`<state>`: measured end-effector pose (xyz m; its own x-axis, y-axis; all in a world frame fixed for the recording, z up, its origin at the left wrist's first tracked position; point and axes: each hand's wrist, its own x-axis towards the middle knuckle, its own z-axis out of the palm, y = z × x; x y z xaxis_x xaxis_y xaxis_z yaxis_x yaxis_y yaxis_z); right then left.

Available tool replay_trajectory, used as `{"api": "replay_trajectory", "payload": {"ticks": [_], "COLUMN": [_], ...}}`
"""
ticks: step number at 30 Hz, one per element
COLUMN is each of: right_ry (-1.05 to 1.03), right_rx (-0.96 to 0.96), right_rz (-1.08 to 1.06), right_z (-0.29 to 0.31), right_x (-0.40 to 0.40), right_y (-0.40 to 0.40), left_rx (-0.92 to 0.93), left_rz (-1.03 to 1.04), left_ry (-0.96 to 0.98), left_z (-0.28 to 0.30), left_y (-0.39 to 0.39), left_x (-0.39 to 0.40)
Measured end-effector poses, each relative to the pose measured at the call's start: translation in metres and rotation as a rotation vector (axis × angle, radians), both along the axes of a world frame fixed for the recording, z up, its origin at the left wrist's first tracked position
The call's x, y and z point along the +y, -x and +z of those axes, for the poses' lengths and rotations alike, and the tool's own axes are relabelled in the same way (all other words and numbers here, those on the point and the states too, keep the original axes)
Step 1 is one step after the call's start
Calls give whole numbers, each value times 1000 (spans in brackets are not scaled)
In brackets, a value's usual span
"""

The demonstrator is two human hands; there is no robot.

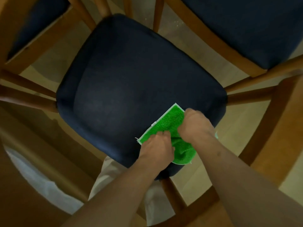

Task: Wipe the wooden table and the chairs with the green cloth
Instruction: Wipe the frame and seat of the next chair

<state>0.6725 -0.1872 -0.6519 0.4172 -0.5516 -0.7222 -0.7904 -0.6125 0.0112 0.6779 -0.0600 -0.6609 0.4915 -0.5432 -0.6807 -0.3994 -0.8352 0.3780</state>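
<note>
Both hands bunch the green cloth [165, 126] on the chair seat [131, 76] — left hand [156, 149], right hand [195, 124] fingers curled into it, fingertips hidden.

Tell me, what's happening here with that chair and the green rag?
A person is bent over a chair with a dark blue padded seat and has a green cloth on its near right corner. Both hands are on the cloth: the left hand grips its lower edge and the right hand holds the bunched part beside it. Part of the cloth lies flat on the seat. Two more chairs with blue seats stand behind it.
</note>
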Motion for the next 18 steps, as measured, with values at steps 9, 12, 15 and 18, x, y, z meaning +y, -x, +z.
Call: {"api": "replay_trajectory", "payload": {"ticks": [9,12,15,18], "right_ry": [-37,-49,-78,-166], "right_rx": [221,179,65,-93], "right_rz": [537,566,488,399], "right_z": [-18,-19,-13,7], "right_x": [12,11,7,9], "right_y": [6,8,7,-1], "left_rx": [-261,-245,-234,-216], "left_rz": [-110,-80,19,207], "left_ry": [-147,-93,-52,38], "left_z": [-33,-28,-20,-5], "left_y": [31,24,8,-8], "left_x": [-3,6,17,29]}}
